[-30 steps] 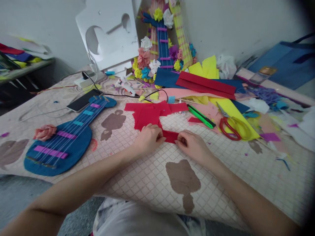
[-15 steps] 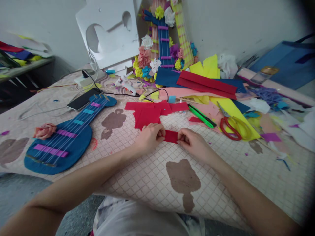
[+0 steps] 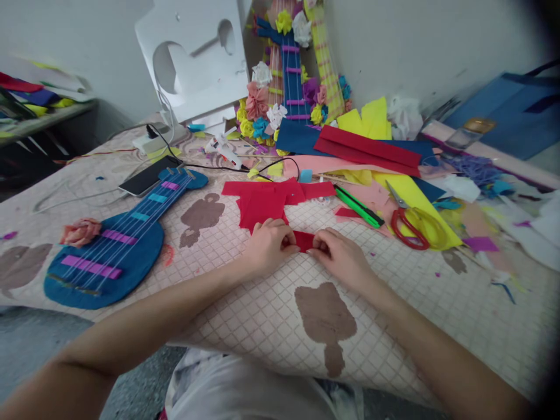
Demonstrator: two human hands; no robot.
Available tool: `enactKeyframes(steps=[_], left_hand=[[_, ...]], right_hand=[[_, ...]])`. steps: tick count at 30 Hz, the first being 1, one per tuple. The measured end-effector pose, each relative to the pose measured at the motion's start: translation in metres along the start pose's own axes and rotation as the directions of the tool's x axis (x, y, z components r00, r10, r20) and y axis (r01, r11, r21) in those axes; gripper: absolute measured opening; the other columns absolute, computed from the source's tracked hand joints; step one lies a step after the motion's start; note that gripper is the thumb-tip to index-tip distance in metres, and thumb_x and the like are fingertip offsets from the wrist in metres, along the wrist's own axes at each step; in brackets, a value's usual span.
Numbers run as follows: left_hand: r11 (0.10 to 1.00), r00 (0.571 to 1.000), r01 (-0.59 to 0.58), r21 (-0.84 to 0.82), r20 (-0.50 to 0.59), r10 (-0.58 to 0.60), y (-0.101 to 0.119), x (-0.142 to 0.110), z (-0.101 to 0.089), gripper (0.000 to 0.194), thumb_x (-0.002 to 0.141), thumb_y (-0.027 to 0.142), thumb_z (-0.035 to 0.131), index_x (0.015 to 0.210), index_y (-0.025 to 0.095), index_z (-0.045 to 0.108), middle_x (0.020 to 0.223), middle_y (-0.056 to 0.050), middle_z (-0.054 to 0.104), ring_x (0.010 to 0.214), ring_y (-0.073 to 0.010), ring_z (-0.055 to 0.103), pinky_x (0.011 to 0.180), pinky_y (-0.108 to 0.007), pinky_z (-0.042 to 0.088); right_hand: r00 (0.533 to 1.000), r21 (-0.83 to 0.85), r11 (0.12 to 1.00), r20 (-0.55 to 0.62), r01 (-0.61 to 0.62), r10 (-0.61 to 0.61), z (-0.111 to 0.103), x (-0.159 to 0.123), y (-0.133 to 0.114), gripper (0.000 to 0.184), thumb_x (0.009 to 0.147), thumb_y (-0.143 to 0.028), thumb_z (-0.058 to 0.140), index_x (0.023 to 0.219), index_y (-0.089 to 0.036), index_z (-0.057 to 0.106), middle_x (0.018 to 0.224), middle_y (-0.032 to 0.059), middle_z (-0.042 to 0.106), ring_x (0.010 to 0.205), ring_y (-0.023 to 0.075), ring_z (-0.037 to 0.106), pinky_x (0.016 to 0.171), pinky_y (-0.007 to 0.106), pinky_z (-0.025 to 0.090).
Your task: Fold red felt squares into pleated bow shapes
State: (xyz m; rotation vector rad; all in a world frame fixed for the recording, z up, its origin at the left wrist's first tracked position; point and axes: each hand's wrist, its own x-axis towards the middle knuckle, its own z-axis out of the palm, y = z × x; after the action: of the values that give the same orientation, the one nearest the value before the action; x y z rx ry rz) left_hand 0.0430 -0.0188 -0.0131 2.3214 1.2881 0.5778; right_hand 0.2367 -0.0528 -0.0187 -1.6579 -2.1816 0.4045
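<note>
Between my two hands a small strip of red crepe paper (image 3: 303,241) lies just above the patterned tablecloth (image 3: 262,315). My left hand (image 3: 272,246) pinches its left end, and my right hand (image 3: 335,252) pinches its right end. The fingertips cover both ends of the strip. Right behind my left hand are several cut red paper pieces (image 3: 262,204), overlapping in a loose pile. A green utility knife (image 3: 359,207) lies beyond my right hand, with red-handled scissors (image 3: 409,227) to its right.
A blue toy guitar (image 3: 109,251) with a pink paper flower lies at left, near a black phone (image 3: 149,176). Behind are a glue gun (image 3: 224,150), folded red paper (image 3: 367,150) and decorated guitars (image 3: 293,76). Colourful scraps (image 3: 481,233) cover the right side.
My right hand has shifted slightly left, closer to my left hand, so less of the red strip shows between them. Both hands keep their pinch.
</note>
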Motion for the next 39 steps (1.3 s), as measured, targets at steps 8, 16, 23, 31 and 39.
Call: enactKeyframes(steps=[8,16,23,31,39], left_hand=[[0.981,1.000,-0.022,-0.195,-0.018,0.019,-0.010,0.001,0.000,0.018,0.070,0.009,0.063,0.085,0.018,0.060,0.080,0.000,0.061,0.081,-0.0154,0.055,0.067,-0.026,0.040],[0.988,0.999,-0.039,-0.150,0.032,0.044,-0.008,-0.002,-0.003,0.030,0.076,0.010,0.058,0.102,0.023,0.067,0.090,-0.003,0.058,0.087,-0.0173,0.055,0.076,-0.030,0.044],[0.996,0.998,-0.040,-0.080,0.043,0.043,-0.005,-0.003,-0.005,0.024,0.079,0.011,0.059,0.097,0.022,0.070,0.091,-0.004,0.060,0.086,-0.0174,0.056,0.076,-0.031,0.045],[0.995,0.994,-0.103,-0.002,0.026,0.103,-0.007,-0.003,-0.003,0.030,0.076,0.029,0.070,0.104,0.021,0.066,0.099,-0.006,0.061,0.095,-0.0227,0.055,0.080,-0.036,0.043],[0.944,0.959,-0.283,0.167,0.038,0.281,-0.006,-0.004,-0.004,0.010,0.087,0.020,0.055,0.094,0.018,0.062,0.100,-0.005,0.063,0.094,-0.0214,0.055,0.080,-0.035,0.038]], right_hand=[[0.994,0.203,0.979,0.105,-0.004,-0.018,-0.011,0.001,0.009,0.010,0.077,-0.013,0.052,0.077,-0.022,0.047,0.075,-0.0015,0.056,0.067,0.0138,0.051,0.061,0.027,0.036],[0.999,0.189,0.981,0.034,-0.045,0.040,-0.011,-0.001,0.005,0.022,0.074,-0.022,0.061,0.089,-0.022,0.045,0.083,0.0000,0.056,0.065,0.0137,0.051,0.057,0.026,0.040],[0.978,-0.028,0.982,0.094,0.188,-0.184,-0.014,-0.003,0.003,0.024,0.082,-0.024,0.058,0.105,-0.022,0.050,0.106,0.0057,0.053,0.076,0.0162,0.058,0.063,0.030,0.047],[0.921,-0.220,0.896,0.154,0.386,-0.359,-0.022,-0.003,0.011,0.020,0.089,-0.017,0.043,0.104,-0.021,0.056,0.108,0.0065,0.058,0.084,0.0182,0.060,0.062,0.030,0.046],[0.920,-0.242,0.888,0.126,0.390,-0.370,-0.025,-0.004,0.008,0.024,0.084,-0.020,0.051,0.107,-0.021,0.057,0.114,0.0073,0.059,0.089,0.0206,0.060,0.062,0.031,0.046]])
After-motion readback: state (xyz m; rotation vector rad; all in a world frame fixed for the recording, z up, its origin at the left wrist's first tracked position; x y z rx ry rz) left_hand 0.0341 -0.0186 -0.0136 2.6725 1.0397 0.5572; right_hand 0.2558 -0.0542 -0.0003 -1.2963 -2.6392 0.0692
